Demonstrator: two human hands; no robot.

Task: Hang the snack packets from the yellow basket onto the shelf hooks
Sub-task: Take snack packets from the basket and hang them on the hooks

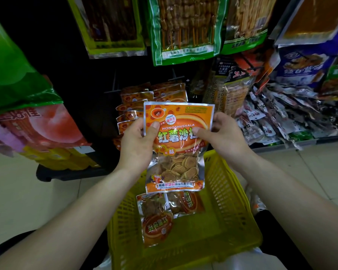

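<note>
Both hands pinch one orange packet (179,145) by its side edges. The left hand (139,141) has its thumb pressed on the front near the left edge, with the fingers curled behind. The right hand (222,135) does the same at the right edge. The packet is upright with its label toward the camera, held above the far end of the basket (234,191) and in front of the shelf. Two more packets (156,219) lie flat in the basket, nearer than the held one. Far and a little left, a row of like packets (137,108) hangs one behind another.

The step in hand looks like the carry from basket to hook: the packet is lifted and squared up but not yet hung. No hang hole shows plainly in its top strip, and the hook tip is lost in the dark. The next move likely calls for bringing the packet to that row, lining its top with the hook end and sliding it on, kept level so the foil does not buckle
</note>
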